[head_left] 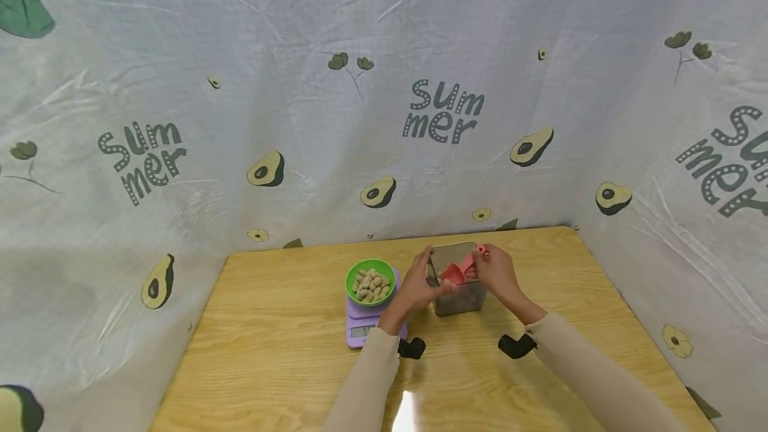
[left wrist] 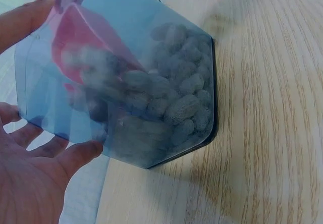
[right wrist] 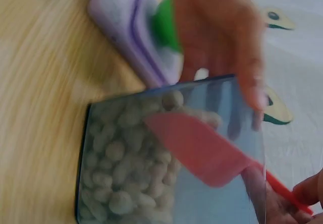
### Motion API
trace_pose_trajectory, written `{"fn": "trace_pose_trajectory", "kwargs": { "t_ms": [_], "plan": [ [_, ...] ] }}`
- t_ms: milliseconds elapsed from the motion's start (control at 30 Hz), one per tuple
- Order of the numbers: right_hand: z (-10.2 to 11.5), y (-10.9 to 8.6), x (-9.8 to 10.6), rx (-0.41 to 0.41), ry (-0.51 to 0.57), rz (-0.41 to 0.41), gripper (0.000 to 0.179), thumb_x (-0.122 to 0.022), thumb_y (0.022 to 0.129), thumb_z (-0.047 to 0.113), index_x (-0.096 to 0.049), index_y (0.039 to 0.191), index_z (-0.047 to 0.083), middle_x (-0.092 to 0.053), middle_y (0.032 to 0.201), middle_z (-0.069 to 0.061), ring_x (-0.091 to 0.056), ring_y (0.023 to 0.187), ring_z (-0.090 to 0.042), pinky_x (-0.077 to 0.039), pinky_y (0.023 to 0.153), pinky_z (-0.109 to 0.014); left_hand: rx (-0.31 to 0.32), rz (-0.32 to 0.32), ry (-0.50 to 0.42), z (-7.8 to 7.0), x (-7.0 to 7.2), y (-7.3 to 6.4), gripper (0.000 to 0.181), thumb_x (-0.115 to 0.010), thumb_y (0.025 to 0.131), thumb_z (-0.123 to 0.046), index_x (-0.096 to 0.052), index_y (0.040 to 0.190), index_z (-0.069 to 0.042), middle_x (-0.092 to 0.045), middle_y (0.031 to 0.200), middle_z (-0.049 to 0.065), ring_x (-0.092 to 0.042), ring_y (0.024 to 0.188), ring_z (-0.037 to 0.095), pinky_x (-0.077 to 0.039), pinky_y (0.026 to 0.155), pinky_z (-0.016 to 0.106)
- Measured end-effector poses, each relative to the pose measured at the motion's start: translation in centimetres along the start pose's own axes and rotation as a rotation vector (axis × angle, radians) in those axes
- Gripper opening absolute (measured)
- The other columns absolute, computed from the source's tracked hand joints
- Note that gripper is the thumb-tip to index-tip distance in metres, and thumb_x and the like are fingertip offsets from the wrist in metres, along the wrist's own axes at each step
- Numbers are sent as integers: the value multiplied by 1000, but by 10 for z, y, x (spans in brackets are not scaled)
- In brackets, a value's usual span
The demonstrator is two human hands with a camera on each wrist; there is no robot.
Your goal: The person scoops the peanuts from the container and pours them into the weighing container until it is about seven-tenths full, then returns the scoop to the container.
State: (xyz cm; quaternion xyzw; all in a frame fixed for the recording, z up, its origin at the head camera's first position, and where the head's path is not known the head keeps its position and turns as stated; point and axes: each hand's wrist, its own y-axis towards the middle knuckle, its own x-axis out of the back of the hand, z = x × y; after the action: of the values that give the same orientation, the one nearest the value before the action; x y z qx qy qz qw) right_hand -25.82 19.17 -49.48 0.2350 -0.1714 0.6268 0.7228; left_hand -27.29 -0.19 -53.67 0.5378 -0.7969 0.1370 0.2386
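A clear, dark-tinted plastic container [head_left: 459,300] holds unshelled peanuts [left wrist: 182,108], seen through its wall. My left hand [head_left: 416,290] holds the container at its left side, fingers along one wall and thumb by the near rim. My right hand [head_left: 497,273] pinches the handle of a red scoop [head_left: 454,275] over the rim. The scoop's bowl [right wrist: 194,143] is inside the container, tilted among the peanuts at the top of the pile. In the left wrist view some peanuts show at the scoop's mouth; how many lie in it cannot be told.
Left of the container, a green bowl [head_left: 350,287] of peanuts stands on a purple kitchen scale [head_left: 354,315]; its display is lit too faintly to read. The wooden table [head_left: 270,352] meets a patterned cloth [head_left: 324,192] at the back and sides.
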Motion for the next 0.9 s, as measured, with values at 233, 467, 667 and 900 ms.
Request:
{"fn": "trace_pose_trajectory", "kwargs": {
  "t_ms": [233,467,667,900],
  "plan": [
    [-5,-2,-8,306,-209,-166,24,-52,102,15,-61,101,-7,-65,69,-15,-57,52,-16,-42,46,-25,-9,8,20,2,-4,0,104,-74,81,-53,-12,160,-25,-20,164,8,-32,147,34,-36,112,56],
    [-11,1,-1,457,-299,-224,19,-54,101,11,-59,102,-6,-62,66,-15,-50,47,-16,-36,44,-28,-6,13,15,1,-4,0,103,-74,82,-52,-10,160,-28,-18,165,7,-29,148,35,-35,112,56],
    [-14,6,-9,427,-353,-130,21,-53,101,12,-58,107,-8,-64,69,-16,-54,50,-17,-40,46,-28,-18,10,18,1,-2,0,103,-74,82,-52,-10,160,-27,-19,164,7,-30,147,34,-35,113,56],
    [-7,5,-13,332,-263,-88,22,-53,101,12,-61,105,-8,-65,71,-16,-59,53,-19,-44,46,-28,-1,1,-19,1,-2,1,104,-77,81,-50,-12,159,-29,-18,165,6,-28,148,35,-35,112,57]
  ]
}}
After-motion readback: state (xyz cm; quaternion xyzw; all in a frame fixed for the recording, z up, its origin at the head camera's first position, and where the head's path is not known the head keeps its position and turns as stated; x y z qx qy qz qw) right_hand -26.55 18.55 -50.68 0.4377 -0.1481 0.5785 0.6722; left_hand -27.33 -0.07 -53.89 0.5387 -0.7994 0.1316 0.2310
